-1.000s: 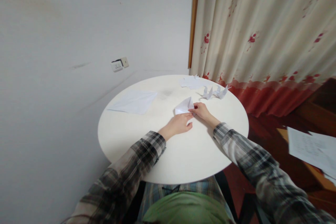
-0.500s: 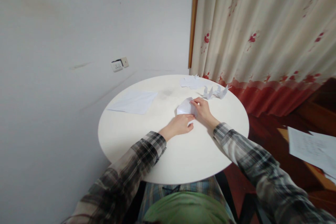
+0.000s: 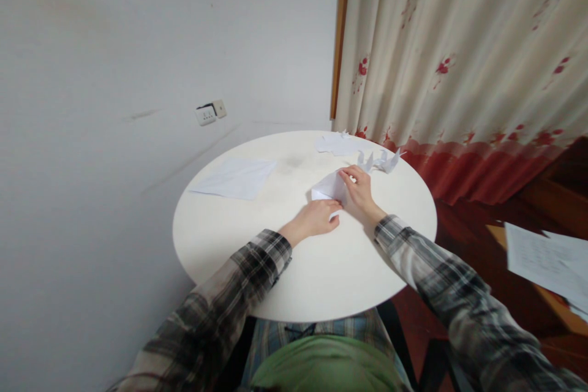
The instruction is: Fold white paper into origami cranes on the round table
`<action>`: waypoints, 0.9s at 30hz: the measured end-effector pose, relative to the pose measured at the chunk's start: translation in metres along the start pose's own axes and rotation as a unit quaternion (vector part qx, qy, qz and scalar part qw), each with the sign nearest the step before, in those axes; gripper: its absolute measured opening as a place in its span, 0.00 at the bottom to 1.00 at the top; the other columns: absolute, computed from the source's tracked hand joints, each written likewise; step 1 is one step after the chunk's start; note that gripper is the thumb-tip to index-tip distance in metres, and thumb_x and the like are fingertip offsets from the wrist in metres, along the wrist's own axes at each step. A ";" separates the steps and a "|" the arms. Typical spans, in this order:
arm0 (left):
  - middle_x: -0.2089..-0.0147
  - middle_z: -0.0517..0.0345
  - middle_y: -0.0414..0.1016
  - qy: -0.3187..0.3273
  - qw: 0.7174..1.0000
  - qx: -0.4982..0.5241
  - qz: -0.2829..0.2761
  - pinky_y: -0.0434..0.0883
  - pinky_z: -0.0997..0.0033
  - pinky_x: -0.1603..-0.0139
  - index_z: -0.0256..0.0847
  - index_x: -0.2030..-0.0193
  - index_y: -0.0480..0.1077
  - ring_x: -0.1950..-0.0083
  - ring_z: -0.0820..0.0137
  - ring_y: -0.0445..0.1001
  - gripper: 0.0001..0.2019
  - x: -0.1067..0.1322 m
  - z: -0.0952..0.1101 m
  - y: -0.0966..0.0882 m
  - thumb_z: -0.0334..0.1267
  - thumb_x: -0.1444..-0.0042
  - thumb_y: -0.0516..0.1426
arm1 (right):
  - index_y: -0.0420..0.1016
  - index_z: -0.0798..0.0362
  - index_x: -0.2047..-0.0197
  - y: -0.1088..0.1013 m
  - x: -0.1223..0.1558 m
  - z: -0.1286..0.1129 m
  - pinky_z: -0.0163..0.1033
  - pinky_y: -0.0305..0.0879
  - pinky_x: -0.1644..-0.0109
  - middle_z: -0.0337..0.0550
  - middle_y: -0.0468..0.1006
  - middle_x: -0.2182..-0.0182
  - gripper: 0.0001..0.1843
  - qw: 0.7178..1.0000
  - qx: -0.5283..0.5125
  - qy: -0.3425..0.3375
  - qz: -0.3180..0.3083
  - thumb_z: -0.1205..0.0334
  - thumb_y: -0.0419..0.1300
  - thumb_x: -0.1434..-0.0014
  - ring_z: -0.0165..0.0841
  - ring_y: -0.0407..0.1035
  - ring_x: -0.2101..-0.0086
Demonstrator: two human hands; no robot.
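A small folded white paper (image 3: 327, 187) lies near the middle of the round white table (image 3: 239, 239). My left hand (image 3: 316, 219) rests on its near corner, fingers curled and pressing it down. My right hand (image 3: 359, 188) pinches the paper's far right edge, fingers closed on the fold. Both arms wear plaid sleeves.
A flat white sheet (image 3: 234, 176) lies at the table's left. Folded paper figures (image 3: 379, 161) and another crumpled sheet (image 3: 335, 144) sit at the far edge by the flowered curtain (image 3: 454, 61). Printed pages (image 3: 546, 260) lie on a wooden surface at right. A wall socket (image 3: 209, 113) is on the wall.
My right hand has slid away from me along the paper's right edge, flattening the raised flap. My left hand has stayed on the near corner.
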State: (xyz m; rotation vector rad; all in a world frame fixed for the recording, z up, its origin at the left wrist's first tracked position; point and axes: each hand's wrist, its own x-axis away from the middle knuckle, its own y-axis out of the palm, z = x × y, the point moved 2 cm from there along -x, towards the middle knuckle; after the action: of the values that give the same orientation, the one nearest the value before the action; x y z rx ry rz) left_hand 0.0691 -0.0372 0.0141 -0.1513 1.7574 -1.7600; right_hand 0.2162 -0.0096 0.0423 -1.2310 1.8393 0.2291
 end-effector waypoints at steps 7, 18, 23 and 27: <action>0.49 0.52 0.73 -0.002 1.000 0.004 0.004 0.67 0.66 0.45 0.37 0.52 0.69 0.48 0.66 0.71 0.16 0.000 -0.001 0.002 0.35 0.46 0.50 | 0.69 0.54 0.80 -0.003 -0.001 -0.001 0.37 0.56 0.68 0.38 0.69 0.80 0.18 0.999 -0.020 0.030 0.026 0.54 0.52 0.43 0.30 0.61 0.75; 0.48 0.52 0.72 -0.023 0.999 0.026 0.003 0.67 0.65 0.45 0.39 0.50 0.67 0.48 0.64 0.70 0.17 0.001 -0.001 0.003 0.34 0.48 0.52 | 0.74 0.56 0.67 -0.001 -0.005 0.005 0.36 0.61 0.64 0.44 0.77 0.69 0.18 0.994 -0.053 0.079 -0.049 0.49 0.55 0.46 0.32 0.67 0.69; 0.50 0.52 0.72 -0.034 0.999 0.039 -0.005 0.67 0.64 0.46 0.40 0.51 0.67 0.49 0.64 0.70 0.16 0.000 -0.001 0.002 0.34 0.48 0.52 | 0.73 0.56 0.70 -0.002 -0.005 0.007 0.36 0.60 0.65 0.44 0.76 0.71 0.21 0.994 -0.038 0.077 -0.067 0.48 0.49 0.42 0.32 0.67 0.69; 0.50 0.53 0.72 -0.046 0.998 0.034 0.003 0.67 0.64 0.45 0.40 0.52 0.67 0.49 0.64 0.70 0.14 0.000 -0.003 0.002 0.35 0.46 0.51 | 0.72 0.55 0.62 0.003 -0.001 0.013 0.36 0.61 0.64 0.42 0.75 0.71 0.17 0.991 -0.003 0.084 -0.100 0.51 0.54 0.45 0.31 0.66 0.70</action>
State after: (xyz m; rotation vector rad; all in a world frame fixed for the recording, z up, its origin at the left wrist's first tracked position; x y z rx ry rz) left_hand 0.0680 -0.0345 0.0118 -0.1936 1.6282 -1.7778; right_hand 0.2215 0.0002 0.0342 -1.4672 1.8408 0.0192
